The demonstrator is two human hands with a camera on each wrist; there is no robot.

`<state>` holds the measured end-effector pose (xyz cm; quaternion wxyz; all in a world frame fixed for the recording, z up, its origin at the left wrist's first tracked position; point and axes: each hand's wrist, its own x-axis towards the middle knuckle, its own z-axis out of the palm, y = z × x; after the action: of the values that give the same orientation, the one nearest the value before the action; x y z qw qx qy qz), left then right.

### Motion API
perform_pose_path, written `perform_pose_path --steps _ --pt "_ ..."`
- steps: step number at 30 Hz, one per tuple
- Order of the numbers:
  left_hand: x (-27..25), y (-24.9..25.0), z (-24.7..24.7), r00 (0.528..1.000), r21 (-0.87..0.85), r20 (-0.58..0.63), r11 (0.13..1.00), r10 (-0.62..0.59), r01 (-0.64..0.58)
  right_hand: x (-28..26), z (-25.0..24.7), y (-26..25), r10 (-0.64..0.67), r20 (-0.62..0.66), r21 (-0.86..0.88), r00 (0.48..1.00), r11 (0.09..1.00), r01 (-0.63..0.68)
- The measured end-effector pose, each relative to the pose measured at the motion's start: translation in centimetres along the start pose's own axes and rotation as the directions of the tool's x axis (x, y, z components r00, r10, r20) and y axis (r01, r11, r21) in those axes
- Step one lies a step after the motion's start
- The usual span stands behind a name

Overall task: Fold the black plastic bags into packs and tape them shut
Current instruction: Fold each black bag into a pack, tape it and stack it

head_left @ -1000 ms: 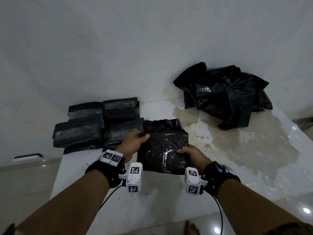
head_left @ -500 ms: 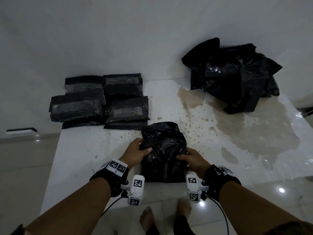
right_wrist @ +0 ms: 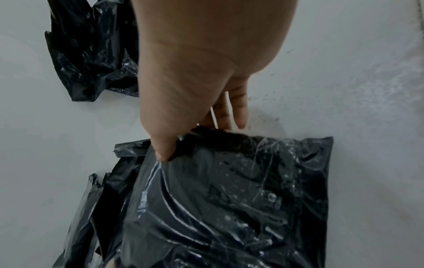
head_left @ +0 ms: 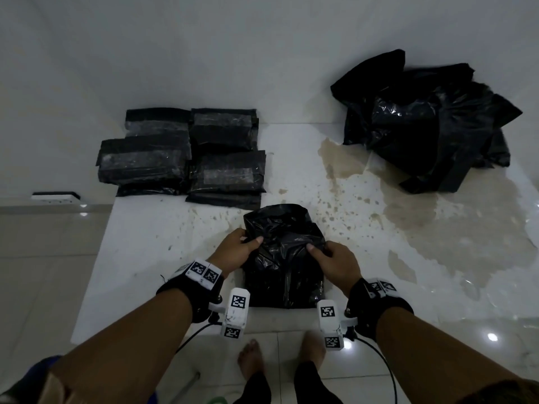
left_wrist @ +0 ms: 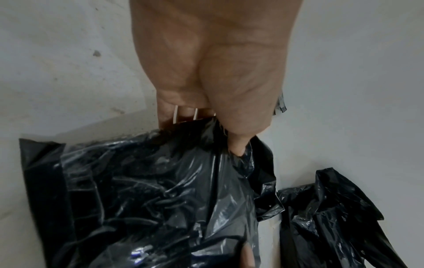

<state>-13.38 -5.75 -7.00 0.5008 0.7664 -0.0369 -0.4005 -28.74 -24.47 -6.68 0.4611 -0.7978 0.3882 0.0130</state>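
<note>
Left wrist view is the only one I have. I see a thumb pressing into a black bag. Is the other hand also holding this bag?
Observer: Yes. In the head view the right hand grips the bag being folded on its right side, and the left hand grips its left side.
Operator: Are some packs finished already?
Observer: Yes, taped packs lie stacked at the far left of the table, against the wall.
Operator: Does the bag I see have tape already?
Observer: None shows on it; its far end stands loose and crumpled.
Operator: And the black heap at my right?
Observer: A loose bag pile on the table's far right.
</note>
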Motion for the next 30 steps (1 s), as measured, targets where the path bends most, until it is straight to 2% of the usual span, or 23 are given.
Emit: perform_pose_path --steps 7,11,15,18,21,23,25,30 --pt "-0.2 -0.6 0.4 0.996 0.178 -0.083 0.984 0.018 -0.003 2.7 0.0 1.1 -0.076 0.048 -0.19 0.996 0.978 0.083" --pt "0.6 -0.7 0.3 0.985 0.263 -0.17 0.964 0.02 0.026 4.5 0.0 0.8 -0.118 0.062 -0.217 0.991 0.968 0.129" --pt "1.1 -0.7 0.5 0.957 0.338 -0.289 0.939 0.038 0.065 6.3 0.0 0.5 -0.189 0.001 -0.259 0.982 0.948 0.183" --pt "1.6 -0.1 0.6 0.929 0.374 -0.365 0.923 0.057 0.09 7.8 -0.2 -0.4 -0.36 0.029 -0.304 0.932 0.886 0.352" --pt "2.3 0.4 0.6 0.914 0.334 -0.403 0.938 0.054 0.092 9.4 -0.5 -2.0 -0.51 0.213 -0.339 0.833 0.761 0.552" --pt "2.8 0.8 0.5 0.917 0.296 -0.394 0.953 0.055 0.071 10.3 -0.8 -3.1 -0.544 0.351 -0.355 0.762 0.676 0.646" --pt "3.3 1.2 0.3 0.922 0.323 -0.379 0.945 0.08 0.051 11.1 -1.1 -3.9 -0.537 0.452 -0.372 0.712 0.612 0.698" --pt "3.9 2.5 0.0 0.907 0.379 -0.4 0.925 0.13 0.035 12.5 -2.5 -4.9 -0.497 0.508 -0.373 0.704 0.61 0.699"
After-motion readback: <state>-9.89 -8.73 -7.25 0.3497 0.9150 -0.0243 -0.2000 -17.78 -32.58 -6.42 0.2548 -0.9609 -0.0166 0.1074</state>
